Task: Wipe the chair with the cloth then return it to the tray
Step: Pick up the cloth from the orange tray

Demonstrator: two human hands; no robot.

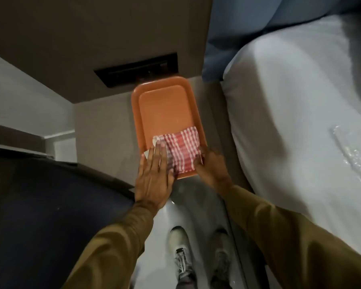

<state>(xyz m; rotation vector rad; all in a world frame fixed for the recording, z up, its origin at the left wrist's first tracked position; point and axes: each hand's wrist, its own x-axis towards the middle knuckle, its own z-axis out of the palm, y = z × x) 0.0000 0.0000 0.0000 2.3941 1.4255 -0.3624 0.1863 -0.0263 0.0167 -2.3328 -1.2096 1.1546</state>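
Two hands of yours are on the red-and-white checked cloth, which lies folded in the near end of the orange tray. Your left hand is laid flat on the cloth's left part, fingers straight and close together, palm down, pressing rather than gripping. Your right hand is at the cloth's near right corner, over the tray's right rim; its fingers curl toward the fabric edge, but you cannot tell whether they pinch it or only touch it. The far part of the tray is bare. The tray rests on a grey-brown bedside surface, with a dark recessed slot in the panel just beyond its far end. To the right lies a bed with white bedding and a blue pillow at the far end. A dark rounded chair fills the near left. Your shoes show below on the pale floor.
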